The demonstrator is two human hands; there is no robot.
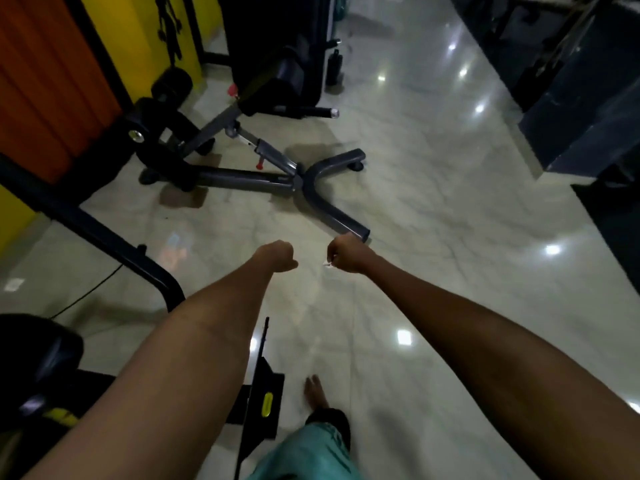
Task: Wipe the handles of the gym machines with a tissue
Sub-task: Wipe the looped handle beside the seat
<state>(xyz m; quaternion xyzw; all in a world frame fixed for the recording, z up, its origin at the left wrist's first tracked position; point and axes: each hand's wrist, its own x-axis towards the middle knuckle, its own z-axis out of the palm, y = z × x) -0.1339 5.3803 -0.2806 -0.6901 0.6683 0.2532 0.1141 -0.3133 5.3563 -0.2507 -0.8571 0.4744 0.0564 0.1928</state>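
Note:
Both arms reach forward over the pale marble floor. My right hand (348,253) is curled into a fist around a small white tissue (327,264), of which only a scrap shows at the thumb side. My left hand (280,256) is also curled into a fist, and nothing shows in it. The two fists are level and a short gap apart. Neither touches a machine. A grey adjustable bench frame (304,183) lies on the floor just beyond my hands.
A black machine bar (100,233) slants across the left, with a padded black seat (38,351) at the lower left. A black upholstered machine (277,46) stands at the back. Dark equipment lines the right edge (588,98). My bare foot (317,393) is on the floor below.

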